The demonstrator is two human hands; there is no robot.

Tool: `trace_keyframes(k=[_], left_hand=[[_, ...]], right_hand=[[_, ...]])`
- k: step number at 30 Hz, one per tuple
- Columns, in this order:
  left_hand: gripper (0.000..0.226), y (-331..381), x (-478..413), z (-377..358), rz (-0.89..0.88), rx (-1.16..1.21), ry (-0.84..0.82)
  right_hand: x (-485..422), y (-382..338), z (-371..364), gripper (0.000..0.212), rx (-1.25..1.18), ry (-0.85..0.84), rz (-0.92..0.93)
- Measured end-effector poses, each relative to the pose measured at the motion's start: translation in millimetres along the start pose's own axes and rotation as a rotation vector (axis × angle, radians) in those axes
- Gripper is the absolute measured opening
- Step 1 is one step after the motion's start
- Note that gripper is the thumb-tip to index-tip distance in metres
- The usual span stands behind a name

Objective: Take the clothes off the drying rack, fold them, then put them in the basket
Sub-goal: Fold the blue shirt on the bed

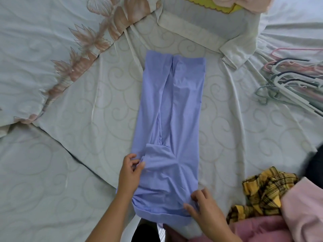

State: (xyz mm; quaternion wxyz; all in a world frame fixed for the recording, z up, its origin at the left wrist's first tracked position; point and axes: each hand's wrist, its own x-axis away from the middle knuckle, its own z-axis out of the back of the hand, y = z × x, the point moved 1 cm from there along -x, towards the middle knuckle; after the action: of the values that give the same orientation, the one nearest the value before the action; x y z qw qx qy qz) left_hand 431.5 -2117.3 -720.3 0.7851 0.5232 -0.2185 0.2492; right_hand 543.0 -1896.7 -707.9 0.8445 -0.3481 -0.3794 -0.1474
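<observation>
A light blue garment [174,119] lies lengthwise on the bed, folded into a long narrow strip with its sides turned in. My left hand [130,170] pinches a fold of the blue cloth at its left edge, near the lower third. My right hand [204,206] grips the cloth at the garment's near right corner, fingers curled into the fabric. No basket and no drying rack are in view.
The bed sheet [87,95] has a pale swirl pattern. A folded white shirt [209,30] lies at the far end. Several hangers [293,84] are piled at the right. A yellow plaid garment [265,189] and pink clothes [300,212] sit at the near right. A floral quilt [43,49] covers the left.
</observation>
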Motion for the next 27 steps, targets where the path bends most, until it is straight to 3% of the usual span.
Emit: trace_keyframes(k=[1, 4, 8, 10, 13, 16, 20, 23, 24, 25, 26, 27], left_hand=[[0.042, -2.6, 0.9, 0.2, 0.039, -0.038, -0.027], [0.055, -13.6, 8.9, -0.4, 0.053, -0.336, -0.087], [0.074, -34.7, 8.0, 17.3, 0.054, -0.529, 0.162], [0.080, -38.3, 7.1, 25.6, 0.201, -0.411, 0.155], [0.071, -38.7, 10.3, 32.0, 0.352, -0.158, -0.078], [0.057, -31.1, 14.4, 40.0, 0.364, -0.016, -0.261], [0.078, -2.3, 14.0, 47.0, 0.317, 0.237, -0.444], [0.060, 38.5, -7.1, 44.8, 0.302, 0.443, -0.428], [0.040, 53.0, -20.8, 42.2, 0.291, 0.483, -0.414], [0.017, 73.3, -35.3, 39.1, 0.300, 0.522, -0.397], [0.026, 89.7, -53.9, 35.7, 0.317, 0.547, -0.362], [0.039, 110.5, -73.1, 32.6, 0.367, 0.594, -0.330]], right_hand=[[1.0, -0.5, -1.5, 0.055, 0.000, 0.032, -0.032], [-0.5, -2.7, 2.4, 0.032, -0.010, 0.117, -0.182], [-4.1, -1.9, -0.1, 0.030, -0.135, 0.243, -0.199], [-8.8, -4.9, 0.7, 0.021, -0.302, 0.284, -0.212], [-18.5, -10.7, 2.3, 0.014, -0.530, 0.131, -0.312], [-18.2, -18.0, 11.9, 0.008, -0.740, -0.070, -0.355], [-19.2, -33.0, 41.0, 0.020, -1.067, -0.184, -0.393], [-36.0, -51.1, 77.1, 0.019, -1.251, -0.206, -0.380], [-44.3, -60.2, 92.7, 0.023, -1.300, -0.180, -0.365], [-53.8, -70.1, 108.1, 0.013, -1.356, -0.150, -0.320], [-64.8, -84.1, 129.7, 0.010, -1.400, -0.139, -0.266], [-79.3, -94.8, 150.7, 0.032, -1.390, -0.128, -0.191]])
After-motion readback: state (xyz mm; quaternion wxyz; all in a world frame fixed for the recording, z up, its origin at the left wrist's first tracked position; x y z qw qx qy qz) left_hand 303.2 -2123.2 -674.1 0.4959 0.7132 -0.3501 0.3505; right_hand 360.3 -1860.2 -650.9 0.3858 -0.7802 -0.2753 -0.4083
